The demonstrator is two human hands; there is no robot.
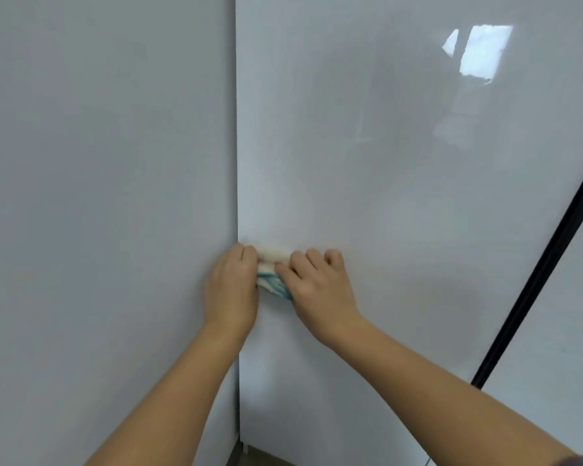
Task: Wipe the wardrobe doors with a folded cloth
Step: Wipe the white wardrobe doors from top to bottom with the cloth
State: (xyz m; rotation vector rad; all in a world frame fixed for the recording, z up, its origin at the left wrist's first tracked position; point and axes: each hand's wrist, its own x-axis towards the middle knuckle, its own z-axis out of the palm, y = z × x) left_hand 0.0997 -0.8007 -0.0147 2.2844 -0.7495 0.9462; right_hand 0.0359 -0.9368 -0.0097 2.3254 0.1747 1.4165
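Note:
A folded cloth (272, 268), cream with teal stripes, lies against the glossy white wardrobe door (401, 183) close to its left edge. My left hand (232, 288) grips the cloth's left end, fingers curled over it. My right hand (318, 286) holds the right end, fingers bent on top and thumb across the cloth. Most of the cloth is hidden between the two hands. Both forearms reach up from the bottom of the view.
A plain white panel (98, 213) meets the door's left edge at a vertical seam. A black frame strip (546, 270) runs diagonally along the door's right side, with another white panel (566, 331) beyond it. A window reflection shines at the upper right.

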